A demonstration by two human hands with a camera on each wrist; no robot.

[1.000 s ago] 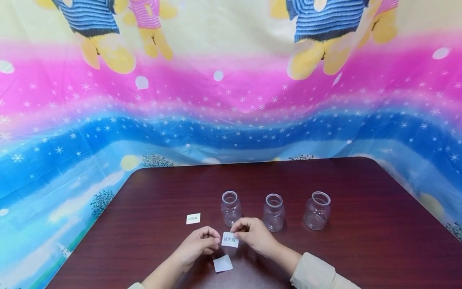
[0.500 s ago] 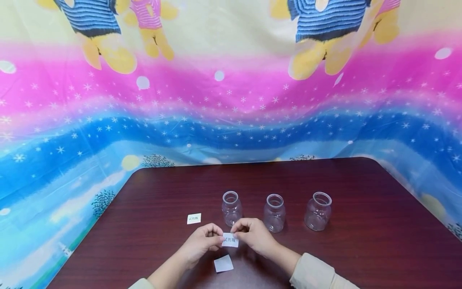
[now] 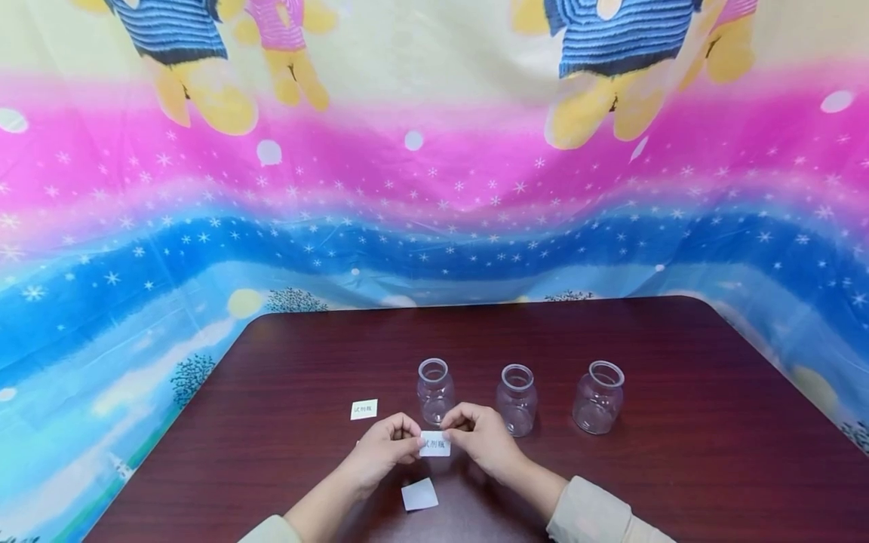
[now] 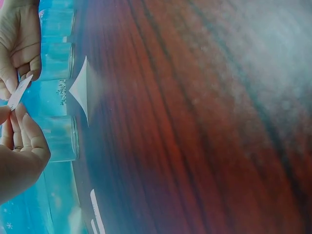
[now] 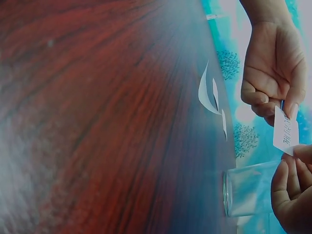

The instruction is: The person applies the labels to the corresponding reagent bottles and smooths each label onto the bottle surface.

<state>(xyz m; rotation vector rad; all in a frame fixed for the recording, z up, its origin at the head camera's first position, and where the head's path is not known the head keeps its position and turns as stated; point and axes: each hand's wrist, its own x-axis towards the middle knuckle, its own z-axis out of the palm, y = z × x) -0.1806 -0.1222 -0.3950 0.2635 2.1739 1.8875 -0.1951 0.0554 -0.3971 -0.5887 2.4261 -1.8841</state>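
A small white label (image 3: 436,445) with handwritten characters is held between both hands above the near part of the table. My left hand (image 3: 383,451) pinches its left edge between thumb and fingers. At its upper right corner my right hand (image 3: 478,437) grips it the same way. Below the hands lies a blank, slightly curled white paper square (image 3: 419,495). Another written label (image 3: 363,409) rests flat to the left. Just beyond the hands stands an uncapped clear glass jar (image 3: 434,388); its lower part shows between the hands.
Two more clear glass jars stand upright to the right, a middle jar (image 3: 517,400) and a right jar (image 3: 598,398). The dark red wooden table (image 3: 305,354) has rounded far corners. Behind it hangs a printed cloth (image 3: 434,256). Beside the left hand a small white edge (image 3: 358,443) shows.
My left hand has moved right and now pinches the label's left edge, which only the right hand held before. Both hands then rise slightly away with it.
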